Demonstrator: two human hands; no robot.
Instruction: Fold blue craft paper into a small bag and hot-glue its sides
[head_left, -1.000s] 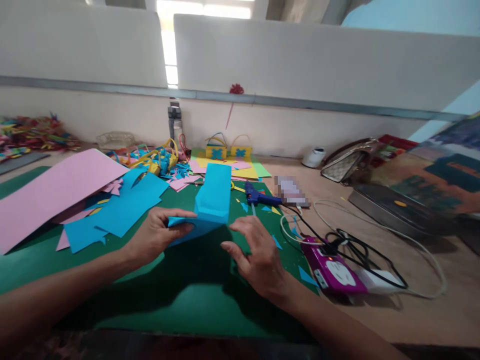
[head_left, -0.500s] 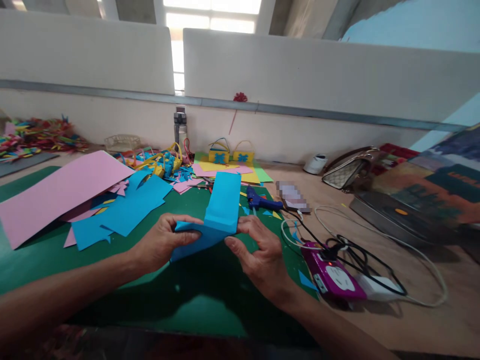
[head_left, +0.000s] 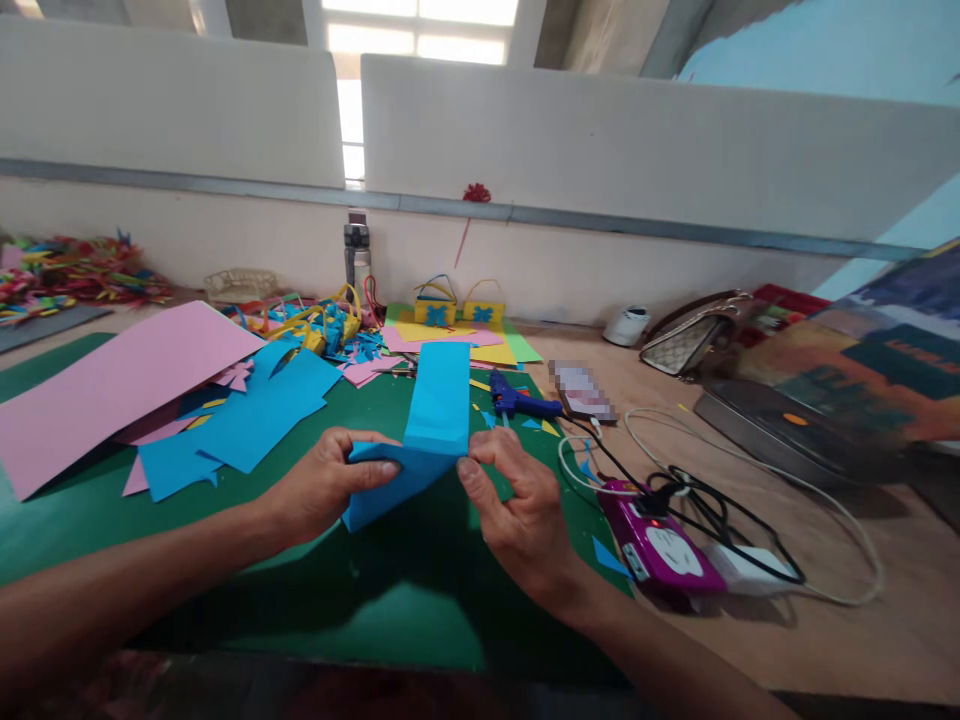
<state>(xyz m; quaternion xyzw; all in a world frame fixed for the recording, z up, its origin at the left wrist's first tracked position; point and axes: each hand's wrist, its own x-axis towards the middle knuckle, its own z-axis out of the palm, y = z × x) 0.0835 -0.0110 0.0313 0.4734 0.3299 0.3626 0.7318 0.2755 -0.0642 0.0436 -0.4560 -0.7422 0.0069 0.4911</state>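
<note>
On your right, a purple power strip (head_left: 660, 545) lies on the table (head_left: 825, 645). Farther back, you see a handbag (head_left: 691, 336) and a bottle (head_left: 358, 262).

1. Blue paper (head_left: 439, 395): plain, bright, creased crosswise, off the view's centre towards 7 or 8 o'clock.
2. Its long panel slants up to 12 o'clock; a folded part drops towards 8.
3. Left hand (head_left: 322, 485) pinches its 8 o'clock side, right hand (head_left: 521, 510) its corner near 4.

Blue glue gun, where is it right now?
In the head view, the glue gun lies right of centre, between the folded blue paper and the phone.
</note>
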